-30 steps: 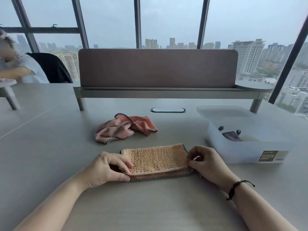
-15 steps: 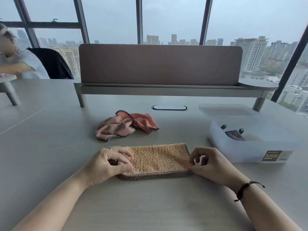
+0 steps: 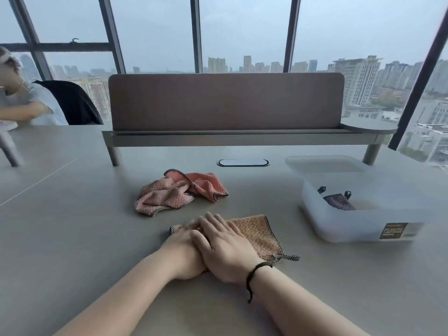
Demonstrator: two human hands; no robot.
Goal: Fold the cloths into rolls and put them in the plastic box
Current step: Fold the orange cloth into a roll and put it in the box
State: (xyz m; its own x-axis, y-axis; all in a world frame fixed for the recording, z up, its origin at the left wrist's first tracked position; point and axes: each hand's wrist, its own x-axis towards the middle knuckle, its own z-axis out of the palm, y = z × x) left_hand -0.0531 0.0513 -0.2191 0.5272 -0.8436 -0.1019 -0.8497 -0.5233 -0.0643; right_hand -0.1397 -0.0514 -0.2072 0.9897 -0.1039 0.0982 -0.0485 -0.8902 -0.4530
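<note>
The orange cloth (image 3: 257,234) lies folded flat on the table (image 3: 72,238) right in front of us, its checked trim showing along the far-right edge and a small loop poking out at its 4 o'clock corner. We keep it there, close to the body, because a roll needs a firm, even start. Our right hand (image 3: 225,248) lies flat with fingers straight on top of our left hand (image 3: 186,251), and both press down on the cloth's left half, so we judge we are flattening the fold, or perhaps starting to roll, from that end. How the left hand's fingers lie under the right we cannot tell.

At 11 o'clock from the cloth, well apart, 2 pink cloths (image 3: 179,192) sit crumpled together, apparently waiting their turn. The plastic box (image 3: 358,229) stands open at 2 o'clock, near enough to reach without shifting, and holds 1 dark rolled cloth (image 3: 339,201) against its near-left wall; the rest of its floor looks free. What may be its lid (image 3: 324,163) lies behind it. Soft pile like this tends to spring open, so a loose roll could unwind on the way to the box.
</note>
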